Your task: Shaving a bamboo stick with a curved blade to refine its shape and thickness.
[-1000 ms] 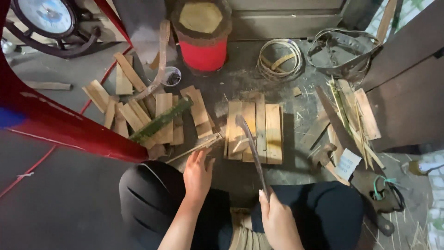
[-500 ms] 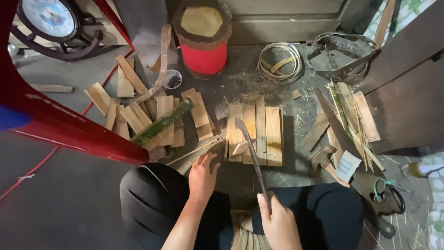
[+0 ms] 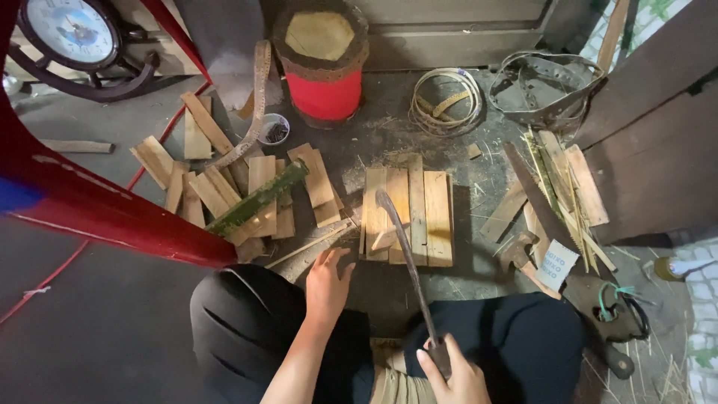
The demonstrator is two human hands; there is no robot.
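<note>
our right hand [image 3: 452,374] has its fingers clenched around the handle of a long curved blade [image 3: 400,247], whose tip lies over the flat bamboo slats [image 3: 426,217] on the floor [image 3: 97,337] before our knees. our left hand [image 3: 327,283] reaches forward with fingers released and spread, just beside a thin bamboo strip [image 3: 310,245] left of those slats.

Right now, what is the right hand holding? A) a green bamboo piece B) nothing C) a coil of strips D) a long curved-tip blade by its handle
D: the right hand grips the handle of the long blade, whose hooked tip lies over the row of flat wood slats; the left hand reaches toward thin strips on the floor, apart from the blade.
</note>
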